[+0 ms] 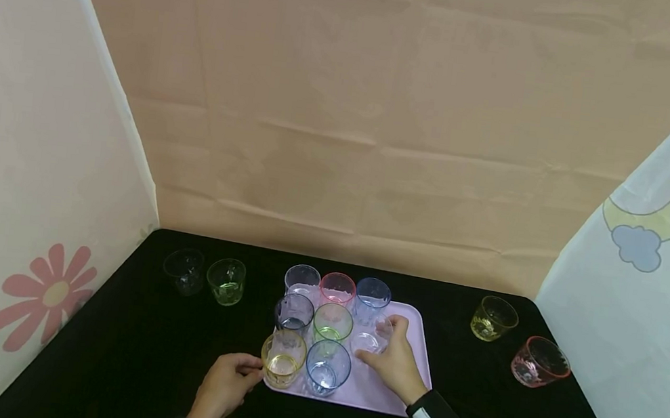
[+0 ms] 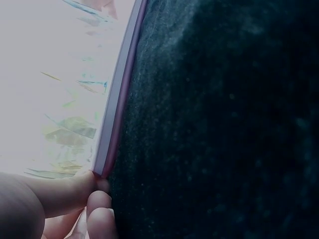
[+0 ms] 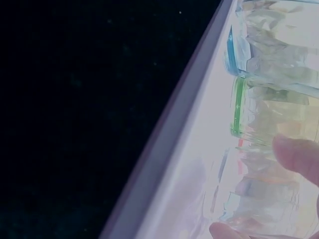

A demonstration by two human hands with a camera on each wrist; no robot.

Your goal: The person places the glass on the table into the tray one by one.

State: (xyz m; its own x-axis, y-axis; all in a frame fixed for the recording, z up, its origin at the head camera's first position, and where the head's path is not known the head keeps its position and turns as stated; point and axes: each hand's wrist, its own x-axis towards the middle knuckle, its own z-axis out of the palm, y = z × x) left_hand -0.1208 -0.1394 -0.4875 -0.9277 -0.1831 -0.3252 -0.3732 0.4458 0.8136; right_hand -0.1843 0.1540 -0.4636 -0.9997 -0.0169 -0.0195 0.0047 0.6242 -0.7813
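A pink tray (image 1: 399, 379) bears several drinking glasses standing close together. At its front left corner my left hand (image 1: 229, 383) pinches the tray edge (image 2: 110, 124) between thumb and fingers, beside a yellow glass (image 1: 283, 360). My right hand (image 1: 395, 362) grips a clear glass (image 1: 367, 338) on the tray's right side, thumb in front and fingers behind. Left of that glass are a green glass (image 1: 332, 324) and a blue glass (image 1: 327, 370). Behind them come a dark-tinted glass (image 1: 293, 315), another clear glass (image 1: 302, 280), a red-rimmed glass (image 1: 337, 290) and a darker blue glass (image 1: 373, 295).
On the black table (image 1: 160, 354), a dark clear glass (image 1: 184, 273) and a pale green glass (image 1: 226, 285) stand at left. A yellow-tinted glass (image 1: 491, 319) and a red-rimmed pink glass (image 1: 533, 366) stand at right. Paper walls (image 1: 343, 135) enclose the back and sides.
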